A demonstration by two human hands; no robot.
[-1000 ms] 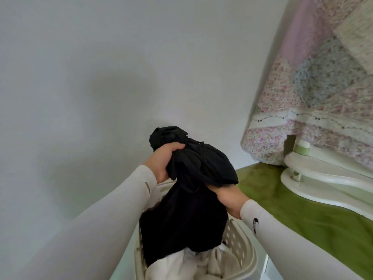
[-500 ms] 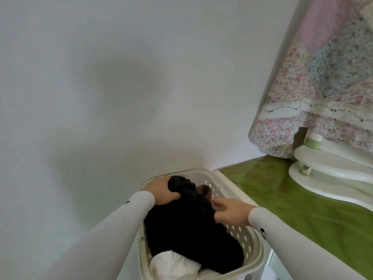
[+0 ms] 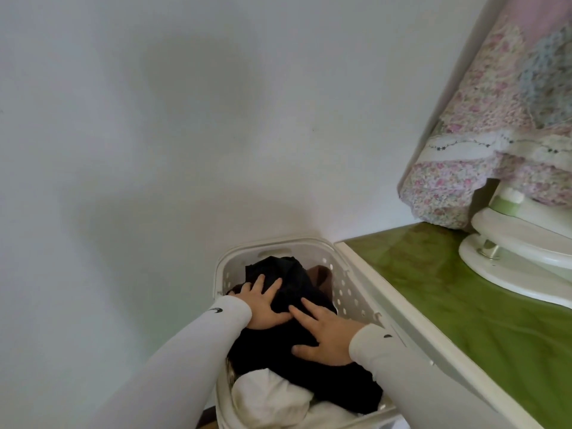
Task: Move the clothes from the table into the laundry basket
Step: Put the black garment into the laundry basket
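Both hands lie flat on the black garment (image 3: 297,345) inside the white laundry basket (image 3: 353,292), the left hand (image 3: 263,308) with fingers spread over its far bunched end and the right hand (image 3: 325,339) with fingers splayed and thumb out across its middle, pinching nothing. This looks like pressing the garment down so that it packs below the rim. A white cloth (image 3: 269,397) bulges just nearer than the right thumb, a brown item (image 3: 323,275) peeks beyond the fingertips, and the green table (image 3: 464,305) lies to their right.
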